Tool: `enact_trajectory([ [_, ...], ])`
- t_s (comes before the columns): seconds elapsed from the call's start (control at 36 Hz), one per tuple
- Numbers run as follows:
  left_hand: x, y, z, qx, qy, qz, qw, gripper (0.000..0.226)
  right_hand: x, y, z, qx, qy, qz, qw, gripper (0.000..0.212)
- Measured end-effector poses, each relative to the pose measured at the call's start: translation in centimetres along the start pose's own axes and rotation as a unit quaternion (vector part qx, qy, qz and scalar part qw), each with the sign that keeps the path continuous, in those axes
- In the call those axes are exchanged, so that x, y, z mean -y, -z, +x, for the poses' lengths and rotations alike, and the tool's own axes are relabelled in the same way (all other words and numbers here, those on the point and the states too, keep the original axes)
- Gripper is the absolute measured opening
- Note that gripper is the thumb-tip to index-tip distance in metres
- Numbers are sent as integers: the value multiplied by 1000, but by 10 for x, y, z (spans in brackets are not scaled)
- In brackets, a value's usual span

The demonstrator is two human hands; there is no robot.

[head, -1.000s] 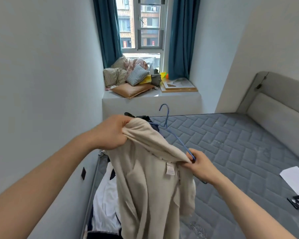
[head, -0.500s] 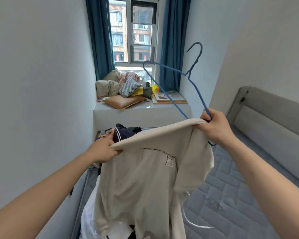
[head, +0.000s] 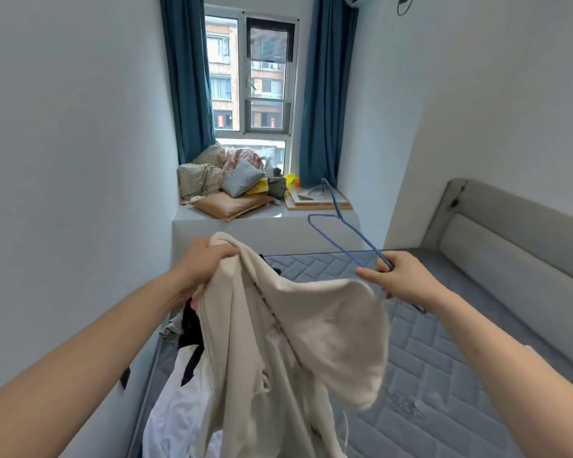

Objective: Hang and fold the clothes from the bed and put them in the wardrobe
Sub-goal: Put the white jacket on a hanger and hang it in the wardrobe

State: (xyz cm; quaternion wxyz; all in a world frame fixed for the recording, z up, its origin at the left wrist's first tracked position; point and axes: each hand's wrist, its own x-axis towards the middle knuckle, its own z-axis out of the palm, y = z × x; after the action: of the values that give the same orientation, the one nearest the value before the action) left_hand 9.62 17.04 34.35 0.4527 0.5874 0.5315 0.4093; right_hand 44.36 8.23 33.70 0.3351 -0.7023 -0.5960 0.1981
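Head view: the step in hand looks like getting the blue wire hanger (head: 351,239) into the cream garment (head: 295,325) so it can go to the wardrobe, which is not in sight. To do it well, I judge the left hand (head: 205,262) should hold the neck opening wide and taut while the right hand (head: 401,279) feeds 1 hanger arm in through the collar, then the other, keeping the hook out and clear of the fabric. Thin wire snags on loose knit and lets shoulders slide, so each shoulder seam should be seated squarely before letting go.

The left hand is clamped on a bunched edge of the garment near its top, fingers closed over the cloth. The right hand is closed on the near end of the hanger, with the index finger stretched out toward the garment; whether it touches the cloth I cannot tell.

The garment hangs from the left hand and drapes down and rightward, its right shoulder sagging just below the right hand. The hanger rises away from the right hand toward the window ledge (head: 278,219), hook farthest off, wholly outside the garment. Below the garment, other clothes (head: 179,385), white and dark, lie piled at the left edge of the bed (head: 444,375).
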Motion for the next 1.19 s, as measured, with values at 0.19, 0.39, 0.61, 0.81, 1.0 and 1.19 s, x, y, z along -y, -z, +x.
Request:
enact_trajectory([
  [0.19,11,6,26,-75,-17,135,988,13,-4,-5,-42,2,36,31,999,45],
  [0.39,21,14,40,-45,9,271,961,21,-13,-17,-81,89,79,67,991,31],
  [0.61,1,20,42,8,-19,371,928,11,-24,-25,-95,89,63,77,991,30],
  [0.81,-13,14,37,28,-61,376,924,23,-22,-48,-97,92,68,93,989,31],
  [1.0,-34,-1,21,57,-131,290,946,30,-19,-83,-102,75,37,108,991,30],
  [1.19,-58,-13,8,39,-187,178,965,24,-22,-129,-114,26,-21,123,992,32],
])
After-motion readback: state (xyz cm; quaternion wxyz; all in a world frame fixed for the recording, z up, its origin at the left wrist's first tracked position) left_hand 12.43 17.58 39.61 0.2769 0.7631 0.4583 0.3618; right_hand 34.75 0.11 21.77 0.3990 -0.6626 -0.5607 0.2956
